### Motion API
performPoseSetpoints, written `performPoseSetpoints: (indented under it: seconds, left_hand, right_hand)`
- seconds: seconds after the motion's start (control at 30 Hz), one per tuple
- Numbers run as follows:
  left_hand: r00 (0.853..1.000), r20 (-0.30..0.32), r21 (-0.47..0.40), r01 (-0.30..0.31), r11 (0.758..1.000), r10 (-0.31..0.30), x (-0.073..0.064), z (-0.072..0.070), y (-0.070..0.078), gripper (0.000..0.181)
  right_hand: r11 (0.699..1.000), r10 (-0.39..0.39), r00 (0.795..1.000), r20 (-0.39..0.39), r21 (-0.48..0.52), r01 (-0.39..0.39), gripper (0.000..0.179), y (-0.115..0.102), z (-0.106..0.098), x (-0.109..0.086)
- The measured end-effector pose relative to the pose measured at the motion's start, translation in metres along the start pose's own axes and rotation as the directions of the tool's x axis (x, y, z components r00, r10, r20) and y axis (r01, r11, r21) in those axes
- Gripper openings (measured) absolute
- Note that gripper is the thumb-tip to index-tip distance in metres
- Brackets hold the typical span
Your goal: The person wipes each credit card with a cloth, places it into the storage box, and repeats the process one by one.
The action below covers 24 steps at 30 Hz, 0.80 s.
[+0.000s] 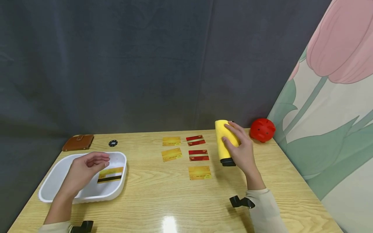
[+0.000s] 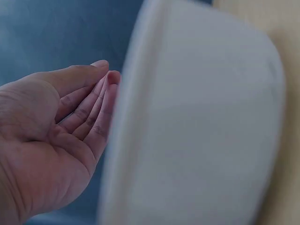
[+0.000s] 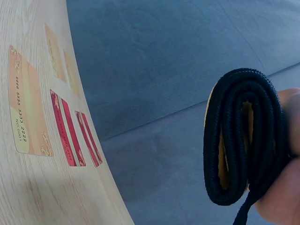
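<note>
My right hand [image 1: 242, 150] grips a rolled yellow cloth [image 1: 223, 139] with a black edge, held tilted above the right side of the table. Seen end-on in the right wrist view, the cloth [image 3: 229, 136] shows its black-hemmed layers, and a dark strip hangs below. My left hand [image 1: 85, 171] hovers over a white plastic tub [image 1: 49, 181], fingers loosely bent and holding nothing. Inside the tub lies a yellow card [image 1: 109, 175] with a black stripe. In the left wrist view, the tub's wall [image 2: 201, 117] partly covers the left fingertips.
Several yellow cards [image 1: 199, 172] and two red cards [image 1: 198, 155] lie spread mid-table. A red piggy bank [image 1: 262, 130] stands at the back right corner. Behind the tub are a brown wallet [image 1: 78, 142] and a black chip [image 1: 113, 143]. A dark curtain [image 1: 140, 64] borders the back.
</note>
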<state>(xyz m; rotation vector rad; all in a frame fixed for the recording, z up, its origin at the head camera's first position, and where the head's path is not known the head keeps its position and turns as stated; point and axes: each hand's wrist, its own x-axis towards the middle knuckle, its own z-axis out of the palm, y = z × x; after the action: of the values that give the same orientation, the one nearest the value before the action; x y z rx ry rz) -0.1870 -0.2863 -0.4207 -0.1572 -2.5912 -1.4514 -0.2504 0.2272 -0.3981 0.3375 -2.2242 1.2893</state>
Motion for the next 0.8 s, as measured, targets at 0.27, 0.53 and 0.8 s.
performPoseSetpoints:
  seconds: [0.27, 0.53, 0.8]
  left_hand:
    - [0.996, 0.071, -0.026, -0.054, 0.998, 0.055, 0.012, 0.032, 0.051, 0.031]
    - [0.977, 0.206, -0.147, -0.032, 0.989, 0.062, 0.030, 0.072, 0.078, 0.034]
    - [0.954, 0.287, -0.236, -0.019, 0.971, 0.088, 0.051, 0.114, 0.078, 0.032]
  right_hand:
    - [1.000, 0.026, 1.000, 0.010, 0.017, -0.026, 0.044, -0.002, -0.002, -0.001]
    - [0.999, 0.017, 1.000, -0.003, 0.048, -0.017, 0.044, -0.002, -0.005, -0.001]
    - [0.998, 0.027, 1.000, -0.004, 0.055, -0.027, 0.043, -0.003, -0.005, -0.001]
